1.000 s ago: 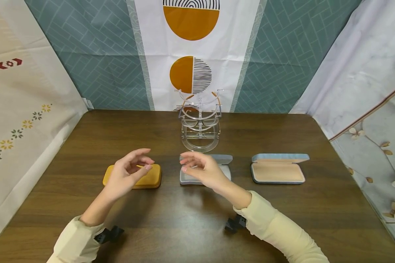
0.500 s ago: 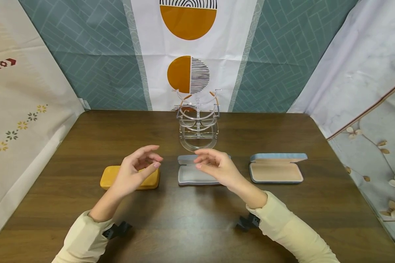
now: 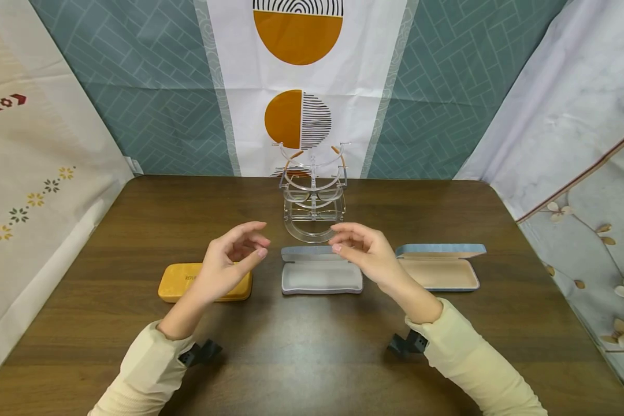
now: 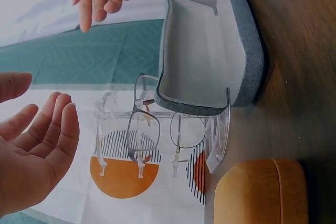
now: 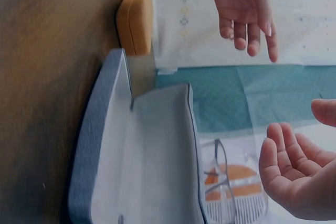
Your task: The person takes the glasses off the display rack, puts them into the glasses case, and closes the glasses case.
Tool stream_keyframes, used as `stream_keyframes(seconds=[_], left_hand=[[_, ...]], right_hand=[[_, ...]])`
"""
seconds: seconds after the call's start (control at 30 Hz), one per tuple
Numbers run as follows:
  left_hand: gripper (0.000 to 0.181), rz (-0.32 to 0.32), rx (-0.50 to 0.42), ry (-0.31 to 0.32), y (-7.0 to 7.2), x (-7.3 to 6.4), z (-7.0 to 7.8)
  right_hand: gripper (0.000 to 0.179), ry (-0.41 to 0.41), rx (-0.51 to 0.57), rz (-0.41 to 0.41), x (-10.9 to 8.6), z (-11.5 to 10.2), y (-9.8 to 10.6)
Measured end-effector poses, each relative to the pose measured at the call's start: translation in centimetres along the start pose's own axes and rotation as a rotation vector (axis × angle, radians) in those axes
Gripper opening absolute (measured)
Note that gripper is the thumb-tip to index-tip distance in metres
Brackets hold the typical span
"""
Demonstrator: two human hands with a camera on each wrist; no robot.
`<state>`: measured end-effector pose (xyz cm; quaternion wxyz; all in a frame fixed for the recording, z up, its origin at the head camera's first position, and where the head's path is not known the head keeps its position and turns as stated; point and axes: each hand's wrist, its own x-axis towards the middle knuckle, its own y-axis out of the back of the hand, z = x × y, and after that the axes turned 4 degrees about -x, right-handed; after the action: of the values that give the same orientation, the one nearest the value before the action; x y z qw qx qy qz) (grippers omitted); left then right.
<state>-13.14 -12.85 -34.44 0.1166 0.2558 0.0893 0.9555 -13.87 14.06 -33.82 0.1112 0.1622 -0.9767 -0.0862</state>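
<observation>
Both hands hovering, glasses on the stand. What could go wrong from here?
1. The clear stand sits just behind the open grey case; a hand reaching over might bump it and shake the glasses loose.
2. The case's raised lid stands in front of the stand, so the left hand or right hand might clip it and shift the case.

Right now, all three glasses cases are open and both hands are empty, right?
Not quite: the yellow case is closed, as the head view shows. Only the gray case and the blue case are open. The left hand and the right hand are indeed empty.
</observation>
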Motion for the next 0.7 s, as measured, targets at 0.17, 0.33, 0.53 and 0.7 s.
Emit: stream_keyframes(seconds=[0.17,0.33,0.53,0.7], left_hand=[[0.039,0.02,0.039,0.004,-0.1,0.9,-0.3],[0.038,0.078,0.002,0.053,0.0,2.0,-1.4],[0.038,0.113,0.014,0.076,0.4,3.5,-1.9],[0.038,0.095,0.172,0.077,0.5,4.4,-2.5]], right_hand=[[0.034,-0.018,-0.067,0.061,0.9,-0.1,1.2],[0.034,-0.021,-0.116,0.102,2.2,-0.2,2.1],[0.037,-0.054,-0.127,0.12,3.5,0.3,2.9],[0.041,-0.081,-0.141,0.131,4.5,0.7,3.4]])
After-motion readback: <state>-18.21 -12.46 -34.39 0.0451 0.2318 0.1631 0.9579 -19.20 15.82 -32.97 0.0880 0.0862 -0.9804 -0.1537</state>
